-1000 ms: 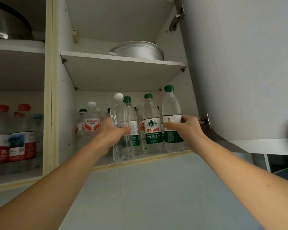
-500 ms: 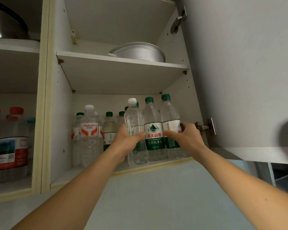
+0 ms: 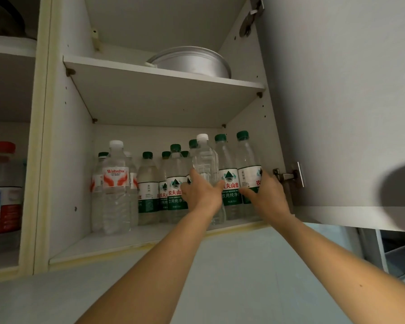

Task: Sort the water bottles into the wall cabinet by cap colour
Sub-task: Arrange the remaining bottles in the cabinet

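Observation:
Inside the open wall cabinet's lower shelf (image 3: 117, 244), my left hand (image 3: 202, 194) grips a clear, label-free bottle with a white cap (image 3: 205, 160). My right hand (image 3: 265, 195) holds the rightmost green-capped bottle (image 3: 247, 162) against the cabinet's right wall. Between them stands another green-capped bottle (image 3: 227, 169). Several more green-capped bottles (image 3: 147, 183) fill the shelf's middle. A white-capped bottle with a red Wahaha label (image 3: 116, 185) stands front left, with more behind it.
The cabinet door (image 3: 337, 101) hangs open on the right, its hinge (image 3: 288, 176) near my right hand. A metal pot (image 3: 192, 63) sits on the upper shelf. Red-capped bottles (image 3: 4, 188) stand in the left compartment. Pale wall tile lies below the cabinet.
My left hand has carried the white-capped bottle deeper into the shelf and to the right, among the green-capped ones. My right hand has stayed on the rightmost green-capped bottle, now set against the wall.

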